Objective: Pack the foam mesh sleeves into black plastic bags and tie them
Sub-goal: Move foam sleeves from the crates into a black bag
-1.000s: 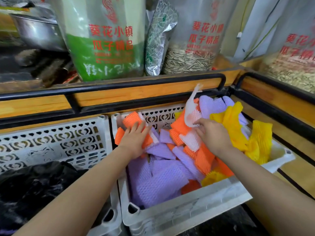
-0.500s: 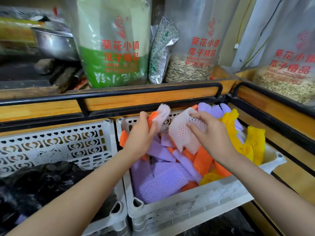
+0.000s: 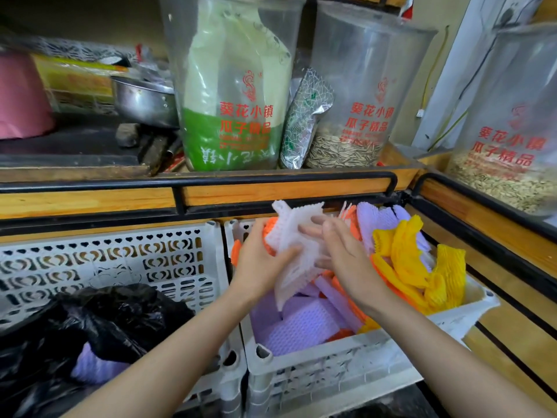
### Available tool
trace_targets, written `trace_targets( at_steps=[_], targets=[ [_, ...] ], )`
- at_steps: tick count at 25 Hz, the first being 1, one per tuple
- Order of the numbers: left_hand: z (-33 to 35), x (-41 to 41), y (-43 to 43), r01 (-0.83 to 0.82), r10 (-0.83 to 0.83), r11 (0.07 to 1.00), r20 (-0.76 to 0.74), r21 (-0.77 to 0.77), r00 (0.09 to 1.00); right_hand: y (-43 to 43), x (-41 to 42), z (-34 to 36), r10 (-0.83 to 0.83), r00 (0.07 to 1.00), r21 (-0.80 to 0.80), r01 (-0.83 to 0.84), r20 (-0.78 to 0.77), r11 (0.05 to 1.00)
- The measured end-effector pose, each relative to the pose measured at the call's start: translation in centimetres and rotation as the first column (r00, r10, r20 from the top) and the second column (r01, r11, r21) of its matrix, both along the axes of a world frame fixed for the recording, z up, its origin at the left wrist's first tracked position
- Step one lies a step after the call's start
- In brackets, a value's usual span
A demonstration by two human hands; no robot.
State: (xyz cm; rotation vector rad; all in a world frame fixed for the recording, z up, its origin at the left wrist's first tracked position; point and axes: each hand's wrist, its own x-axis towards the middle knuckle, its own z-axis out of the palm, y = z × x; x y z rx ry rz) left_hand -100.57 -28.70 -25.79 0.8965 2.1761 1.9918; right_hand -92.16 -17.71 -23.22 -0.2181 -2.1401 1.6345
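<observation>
Wooden shelving edged with a black rail (image 3: 286, 178) runs across the back, carrying three clear tubs (image 3: 370, 86) printed in red, a foil pouch (image 3: 304, 116) and a metal pot (image 3: 144, 101); the tubs are cut off at the top edge, and the red print is too soft to read fully. Below the rail two white crates sit side by side, touching. The left crate (image 3: 120, 254) holds a crumpled black plastic bag (image 3: 114, 321), its mouth gaping enough to show a purple sleeve (image 3: 90, 363) inside; the rest of the bag's contents are hidden. The right crate (image 3: 331, 363) is heaped with loose purple sleeves (image 3: 301, 327), orange ones and, toward its right side, yellow sleeves (image 3: 413, 260). Both hands meet above this crate on a bunch of white foam mesh sleeves (image 3: 292, 230), lifted free of the pile. The left hand (image 3: 259, 263) grasps the bunch from the left, its thumb laid across the near face and its fingers hidden behind; an orange sleeve (image 3: 268, 229) is caught against the palm as well. The right hand (image 3: 346, 260) holds the bunch's right edge, with its upper digits lying fairly straight on the near face and a lower finger tucked under; how tightly it closes cannot be made out. How many white sleeves the bunch holds cannot be counted.
</observation>
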Motion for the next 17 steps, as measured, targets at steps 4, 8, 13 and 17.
trace_targets(
  at_steps=[4, 8, 13, 17],
  targets=[
    [-1.3, -1.9, -1.5, -0.177, 0.176, 0.978, -0.016, -0.106, 0.984, 1.7, 0.1, -1.4, -0.07, 0.997, 0.195, 0.064, 0.023, 0.979],
    [-1.7, -2.6, -1.9, -0.192, 0.195, 0.97, 0.001, -0.149, 0.981, 10.5, 1.0, -5.1, -0.518, 0.855, 0.69, 0.36, 0.026, 0.628],
    [-2.5, -2.5, -1.2, -0.195, 0.202, 0.96, 0.015, -0.199, 0.979, 17.4, 2.4, -9.1, -0.684, 0.629, 0.768, 0.208, 0.37, 0.606],
    [-2.8, -2.4, -0.8, -0.174, 0.186, 0.956, 0.028, -0.235, 0.982, 17.8, 2.6, -8.5, -0.713, 0.616, 0.744, 0.291, 0.335, 0.602]
  ],
)
